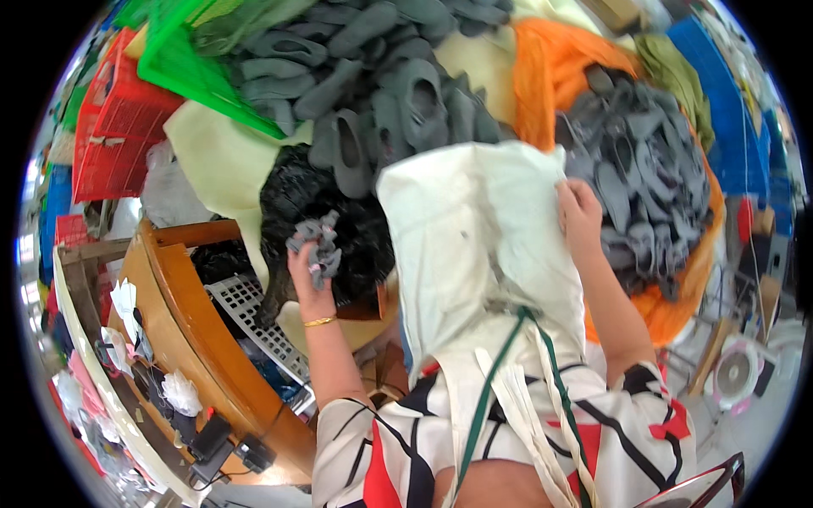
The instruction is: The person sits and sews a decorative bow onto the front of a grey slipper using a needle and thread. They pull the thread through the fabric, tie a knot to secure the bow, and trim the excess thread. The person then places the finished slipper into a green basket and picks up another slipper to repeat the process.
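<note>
My left hand is closed round a crumpled bunch of small grey fabric pieces, held over a black plastic bag. Some of the bunch sticks out past the fingers. At the right edge of a white cloth apron, which hangs in front of me from white and green straps, my right hand has its fingers curled on the cloth. Beyond the apron lies a heap of grey shoes. To the right, a second heap of grey shoe pieces rests on orange cloth.
A green crate and a red crate stand at the far left. Nearer on the left is a brown wooden cabinet beside a white slotted basket. A blue bin is at far right, with a small fan below.
</note>
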A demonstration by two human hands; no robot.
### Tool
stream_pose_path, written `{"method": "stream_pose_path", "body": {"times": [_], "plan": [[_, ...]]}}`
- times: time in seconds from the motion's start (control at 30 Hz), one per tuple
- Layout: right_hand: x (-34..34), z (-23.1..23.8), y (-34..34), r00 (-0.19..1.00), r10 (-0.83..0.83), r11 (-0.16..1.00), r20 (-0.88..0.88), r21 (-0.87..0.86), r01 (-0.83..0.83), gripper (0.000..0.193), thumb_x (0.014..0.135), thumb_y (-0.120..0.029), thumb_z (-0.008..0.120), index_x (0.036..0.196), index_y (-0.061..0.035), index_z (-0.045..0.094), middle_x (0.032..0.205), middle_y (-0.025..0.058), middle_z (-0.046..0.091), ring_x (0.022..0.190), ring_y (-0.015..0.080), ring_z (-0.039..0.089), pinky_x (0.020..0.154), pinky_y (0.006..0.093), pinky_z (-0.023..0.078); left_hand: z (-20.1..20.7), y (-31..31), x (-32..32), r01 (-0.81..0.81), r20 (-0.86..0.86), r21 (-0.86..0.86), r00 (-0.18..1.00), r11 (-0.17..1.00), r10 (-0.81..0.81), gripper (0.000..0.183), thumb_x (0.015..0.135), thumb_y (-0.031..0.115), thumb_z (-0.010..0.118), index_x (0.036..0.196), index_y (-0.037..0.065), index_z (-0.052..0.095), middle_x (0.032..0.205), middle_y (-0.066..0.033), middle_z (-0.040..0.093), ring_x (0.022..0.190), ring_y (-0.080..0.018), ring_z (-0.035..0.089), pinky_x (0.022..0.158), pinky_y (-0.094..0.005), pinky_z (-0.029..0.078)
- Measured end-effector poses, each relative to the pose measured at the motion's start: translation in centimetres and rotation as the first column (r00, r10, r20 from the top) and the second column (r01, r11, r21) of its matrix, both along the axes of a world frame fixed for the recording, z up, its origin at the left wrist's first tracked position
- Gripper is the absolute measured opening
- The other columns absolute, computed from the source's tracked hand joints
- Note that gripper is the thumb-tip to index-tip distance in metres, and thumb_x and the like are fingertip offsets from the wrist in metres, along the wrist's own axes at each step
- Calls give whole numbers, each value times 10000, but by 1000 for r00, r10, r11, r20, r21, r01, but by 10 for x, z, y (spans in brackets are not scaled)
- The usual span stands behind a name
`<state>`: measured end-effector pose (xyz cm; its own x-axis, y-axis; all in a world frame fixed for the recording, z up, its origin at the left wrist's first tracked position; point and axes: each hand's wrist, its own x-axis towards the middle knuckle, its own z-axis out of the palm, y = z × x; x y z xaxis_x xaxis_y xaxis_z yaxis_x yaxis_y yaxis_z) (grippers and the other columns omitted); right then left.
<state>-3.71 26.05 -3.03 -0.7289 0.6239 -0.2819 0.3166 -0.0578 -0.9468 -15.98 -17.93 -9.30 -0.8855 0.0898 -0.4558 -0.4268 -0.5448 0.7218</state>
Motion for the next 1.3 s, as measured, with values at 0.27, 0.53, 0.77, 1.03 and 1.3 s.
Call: {"method": "stream_pose_path", "body": {"times": [0.27, 0.53, 0.77, 1.03, 1.3], "plan": [[86, 3, 47, 926, -223, 925, -305, -366, 102, 102, 983, -139, 613, 959, -40, 618, 636, -52, 479, 488, 30, 364, 444, 203, 282, 115, 165, 94, 414, -144, -199, 884, 888, -444, 358, 815, -56, 677, 1133, 91, 603, 1027, -21, 631, 937, -130, 617, 834, -279, 522], [190, -5, 119, 796, -501, 817, -340, -488, 306, 52, 976, -98, 610, 980, -48, 622, 660, -29, 466, 521, 59, 373, 462, 220, 290, 62, 187, 97, 102, -203, -925, 682, 365, -703, 569, 836, 269, 787, 1304, 19, 582, 1124, -100, 642, 896, -174, 610, 788, -308, 516], [279, -48, 189, 583, -798, 472, -152, -758, 449, 174, 984, -116, 600, 1131, -27, 575, 708, -20, 461, 567, 81, 402, 480, 219, 339, 45, 153, 98, -93, 36, -985, 711, -145, -702, 389, 943, 404, 618, 869, 29, 546, 858, -180, 614, 793, -383, 601, 681, -432, 488], [458, -51, 323, 58, -960, 208, -273, -559, 803, 188, 942, -93, 621, 789, -48, 522, 647, 35, 451, 560, 176, 462, 618, 330, 534, 63, 135, 85, -256, -33, -948, 675, -191, -737, 261, 921, 267, 657, 807, 61, 544, 758, -104, 569, 759, -339, 572, 668, -429, 466], [382, -1, 278, 490, -744, 519, -455, 70, 852, 210, 940, -154, 632, 1086, -8, 596, 890, 67, 613, 796, 201, 631, 738, 316, 528, 106, 208, 160, 140, -18, -989, 233, 52, -972, 220, 829, 246, 726, 845, 41, 648, 849, -119, 625, 814, -318, 603, 736, -405, 499]]}}
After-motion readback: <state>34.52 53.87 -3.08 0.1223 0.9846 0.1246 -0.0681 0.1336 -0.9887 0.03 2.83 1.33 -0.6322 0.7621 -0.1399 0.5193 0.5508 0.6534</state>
